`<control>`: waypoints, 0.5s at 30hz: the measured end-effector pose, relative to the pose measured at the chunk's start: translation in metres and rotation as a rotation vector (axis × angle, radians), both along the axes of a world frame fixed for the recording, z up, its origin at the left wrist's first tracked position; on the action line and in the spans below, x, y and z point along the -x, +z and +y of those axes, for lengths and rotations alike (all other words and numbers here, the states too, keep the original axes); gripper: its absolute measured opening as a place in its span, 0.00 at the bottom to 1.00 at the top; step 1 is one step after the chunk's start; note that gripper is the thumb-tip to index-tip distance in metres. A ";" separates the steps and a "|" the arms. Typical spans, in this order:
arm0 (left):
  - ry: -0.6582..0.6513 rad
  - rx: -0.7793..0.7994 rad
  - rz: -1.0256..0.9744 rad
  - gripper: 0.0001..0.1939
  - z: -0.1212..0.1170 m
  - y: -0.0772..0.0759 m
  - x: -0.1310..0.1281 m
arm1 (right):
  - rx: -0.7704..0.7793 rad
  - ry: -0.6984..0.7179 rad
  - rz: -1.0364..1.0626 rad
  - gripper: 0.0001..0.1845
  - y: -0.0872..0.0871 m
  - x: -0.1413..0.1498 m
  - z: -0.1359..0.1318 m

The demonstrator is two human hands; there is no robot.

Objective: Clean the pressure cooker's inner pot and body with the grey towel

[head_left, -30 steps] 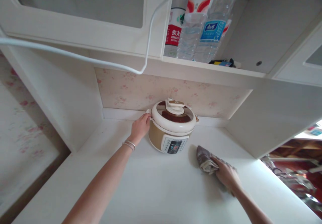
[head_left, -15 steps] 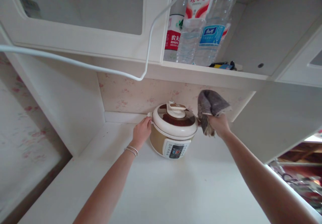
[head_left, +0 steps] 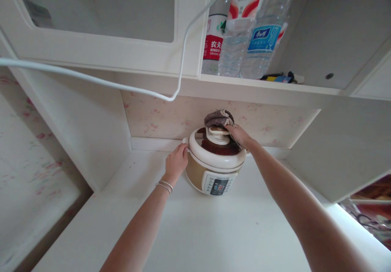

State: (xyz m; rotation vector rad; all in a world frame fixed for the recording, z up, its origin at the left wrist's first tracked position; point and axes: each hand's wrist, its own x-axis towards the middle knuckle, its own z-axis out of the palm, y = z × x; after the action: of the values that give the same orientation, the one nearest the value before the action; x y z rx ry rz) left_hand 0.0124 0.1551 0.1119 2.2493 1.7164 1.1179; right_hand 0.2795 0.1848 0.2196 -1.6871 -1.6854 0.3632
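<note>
A cream and gold electric pressure cooker [head_left: 195, 170] with a brown-topped lid stands on the white countertop [head_left: 214, 231], near the back wall. My left hand [head_left: 177, 161] is closed on the small side handle at the cooker's left. Over the lid, my right hand [head_left: 239, 135] grips a folded grey-brown cloth [head_left: 218, 118], which lies against the back of the lid handle [head_left: 218, 135]. Part of the cloth and the right fingertips are hidden behind the handle and the hand.
Above hangs a white cabinet [head_left: 189, 60] whose open shelf holds several plastic bottles [head_left: 236, 40] and small items [head_left: 282, 77]. A white cable [head_left: 146, 91] droops across in front of it. White side panels [head_left: 88, 113] flank the counter.
My right hand has carried the cloth from the cooker's right side up and left onto the lid. My left hand stays on the side handle. The view has shifted slightly.
</note>
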 end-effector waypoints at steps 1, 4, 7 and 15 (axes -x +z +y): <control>-0.002 -0.005 0.000 0.16 0.000 0.000 0.000 | -0.008 -0.040 -0.013 0.25 -0.003 -0.002 -0.005; -0.007 -0.012 0.002 0.15 0.000 0.000 0.001 | -0.035 -0.132 -0.034 0.25 -0.015 -0.008 -0.026; -0.010 -0.028 -0.009 0.15 0.000 -0.001 0.001 | -0.070 -0.180 -0.112 0.26 -0.036 -0.007 -0.054; -0.036 -0.060 -0.026 0.15 0.000 0.000 0.000 | -0.295 -0.025 -0.612 0.37 -0.070 0.045 -0.123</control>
State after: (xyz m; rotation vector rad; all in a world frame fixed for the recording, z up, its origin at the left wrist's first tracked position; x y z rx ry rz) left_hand 0.0123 0.1554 0.1114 2.2804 1.6473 1.2007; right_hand 0.2346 0.0622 0.1496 -1.6850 -2.0146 -0.4449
